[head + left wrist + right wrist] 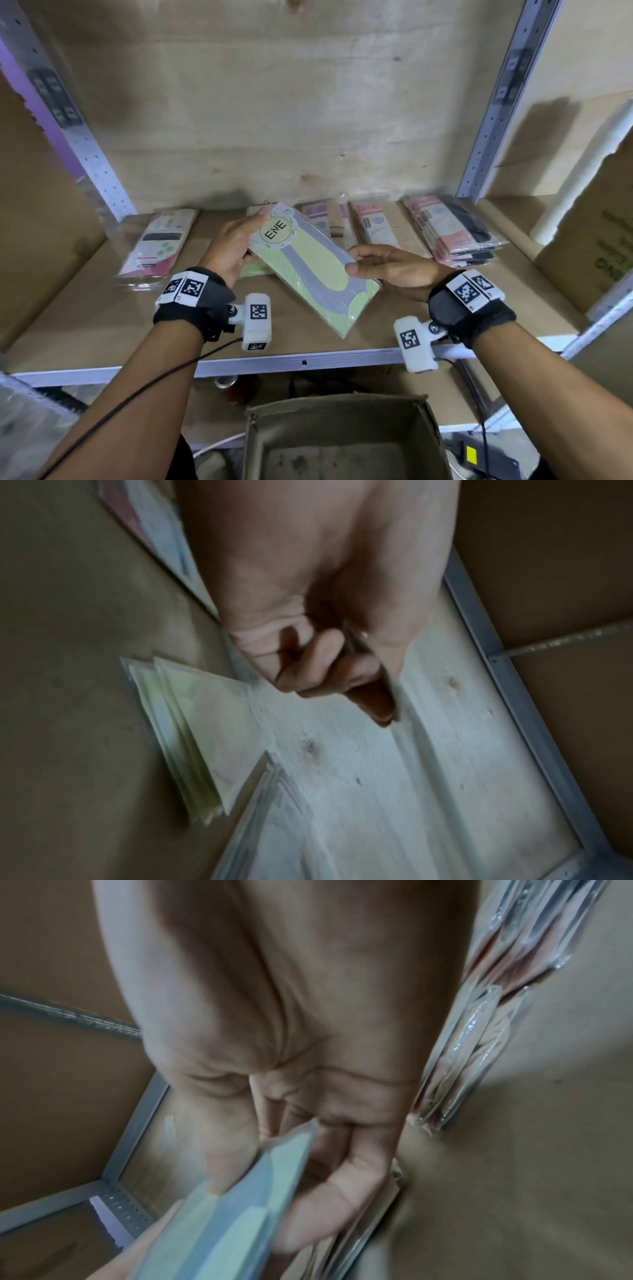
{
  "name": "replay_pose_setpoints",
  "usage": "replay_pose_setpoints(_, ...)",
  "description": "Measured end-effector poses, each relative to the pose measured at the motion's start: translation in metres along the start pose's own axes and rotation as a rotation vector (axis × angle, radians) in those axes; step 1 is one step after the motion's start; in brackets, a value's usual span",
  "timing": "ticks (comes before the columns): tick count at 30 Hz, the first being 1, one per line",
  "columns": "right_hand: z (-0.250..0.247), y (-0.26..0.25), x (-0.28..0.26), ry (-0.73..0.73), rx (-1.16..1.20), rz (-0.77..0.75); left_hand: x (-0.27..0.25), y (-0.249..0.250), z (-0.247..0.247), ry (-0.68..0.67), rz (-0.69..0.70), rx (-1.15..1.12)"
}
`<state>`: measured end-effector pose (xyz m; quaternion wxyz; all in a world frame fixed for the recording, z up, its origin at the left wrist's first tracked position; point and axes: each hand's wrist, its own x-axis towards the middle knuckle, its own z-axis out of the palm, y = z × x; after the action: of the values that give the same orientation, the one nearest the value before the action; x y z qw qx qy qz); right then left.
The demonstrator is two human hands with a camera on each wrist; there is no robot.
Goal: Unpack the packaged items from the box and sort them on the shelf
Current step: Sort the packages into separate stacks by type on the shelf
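From the head camera, a flat green packet (310, 270) with "ENE" in a circle is held up in the air over the shelf (102, 325), tilted, with its top end far and to the left. The left hand (233, 246) holds the packet's top left edge, with the fingers curled behind it and the thumb side near the front. The right hand (387, 267) pinches the packet's right edge near the middle, thumb on top. More packets lie on the shelf behind: a pink and white packet (156, 246) at the left, a pink stack (455, 229) at the right, and a few flat ones in between. An open cardboard box (342, 442) sits low down, in front of the shelf. From the left wrist camera, the left hand (329, 653) has its fingers curled tight, and a thin edge of the packet runs between them; the picture is blurry. A pile of pale green packets (195, 723) lies on the shelf just beside it. From the right wrist camera, the right hand (308, 1123) pinches the green packet (240, 1204) between the thumb and the curled fingers. Shiny wrapped packets (479, 1042) lie on the shelf to the right.
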<state>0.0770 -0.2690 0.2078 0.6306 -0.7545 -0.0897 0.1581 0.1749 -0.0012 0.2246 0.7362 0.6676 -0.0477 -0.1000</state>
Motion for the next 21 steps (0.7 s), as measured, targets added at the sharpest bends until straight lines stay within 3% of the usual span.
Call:
replay_pose_setpoints(3, 0.003, 0.002, -0.001, 0.065, 0.043, -0.021, 0.003, -0.001, -0.006, -0.039, -0.042, -0.026)
replay_pose_setpoints(7, 0.011, 0.002, 0.008, 0.153, 0.25, -0.042, 0.001, -0.004, -0.011, -0.252, -0.114, 0.002)
replay_pose_setpoints(10, 0.018, -0.005, 0.02, 0.256, 0.265, -0.064, -0.001, -0.01, -0.012, -0.372, -0.088, 0.081)
replay_pose_setpoints(14, 0.025, -0.014, 0.04, 0.354, 0.282, -0.05, 0.003, -0.007, -0.017, -0.278, -0.044, 0.063)
replay_pose_setpoints(21, 0.047, -0.033, 0.086, 0.388, 0.244, -0.018, 0.017, -0.007, -0.027, -0.097, -0.027, 0.03)
